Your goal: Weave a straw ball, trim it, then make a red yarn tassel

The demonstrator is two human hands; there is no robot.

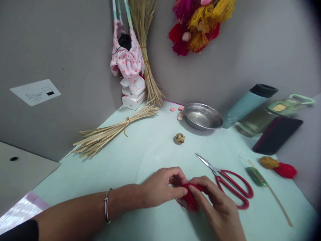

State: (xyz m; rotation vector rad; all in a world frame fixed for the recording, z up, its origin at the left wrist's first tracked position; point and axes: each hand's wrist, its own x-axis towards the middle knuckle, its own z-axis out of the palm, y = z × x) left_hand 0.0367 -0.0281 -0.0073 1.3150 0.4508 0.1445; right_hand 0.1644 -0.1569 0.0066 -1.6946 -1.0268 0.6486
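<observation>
A small tuft of red yarn (pixel 190 200) lies on the pale green table (pixel 140 154) near the front edge. My left hand (pixel 160 187), with a thin bracelet on its wrist, pinches the tuft from the left with curled fingers. From the right, my right hand (pixel 215 207) grips the same tuft between thumb and fingers. Red-handled scissors (pixel 230 184) lie just right of my hands, blades pointing up-left.
A tied bundle of straw (pixel 110 132) lies at the left, a steel bowl (pixel 202 116) at the back, a small brown ball (pixel 179 138) in the middle. Two bottles (pixel 253 107), a dark phone (pixel 277 134), a stick with green tape (pixel 265 184) and yellow and red tufts (pixel 278 166) sit right.
</observation>
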